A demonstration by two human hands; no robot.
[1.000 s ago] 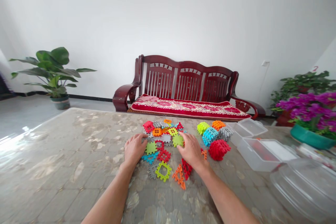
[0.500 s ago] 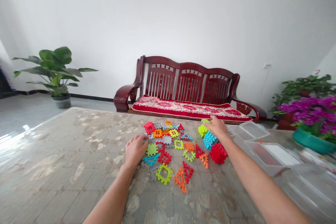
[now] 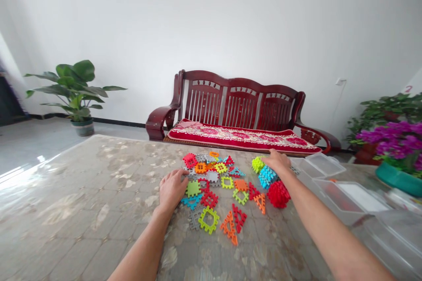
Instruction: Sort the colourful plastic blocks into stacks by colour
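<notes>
The right hand (image 3: 278,161) had moved off the loose pieces and lay over the cluster of built shapes on the right, palm down with its fingers curved forward. Its fingers ended at the far side of the cluster, beside a lime-green lattice ball (image 3: 257,164) and just beyond a blue lattice block (image 3: 267,177). The hand hid what lay beneath it, so whether it had hold of anything could not be told. A red lattice ball (image 3: 278,194) sat on the near side of the cluster, just in front of the hand.

The left hand (image 3: 171,189) had stayed at the near-left edge of the spread, lightly curved and resting on the pieces, with no piece visibly lifted. Whether it was pinching one could not be told.

With the right hand gone from the middle, the flat interlocking plastic pieces (image 3: 211,175) lay in full view between the hands on the tabletop (image 3: 99,193). They were squares, open frames and triangles in red, orange, lime, grey and blue, denser toward the far side and looser toward the near side, where an orange triangular frame (image 3: 229,228) lay. To the right of the built shapes, a clear plastic storage box (image 3: 343,197) lay open. Beyond the tabletop stood a dark red wooden sofa (image 3: 240,105).
</notes>
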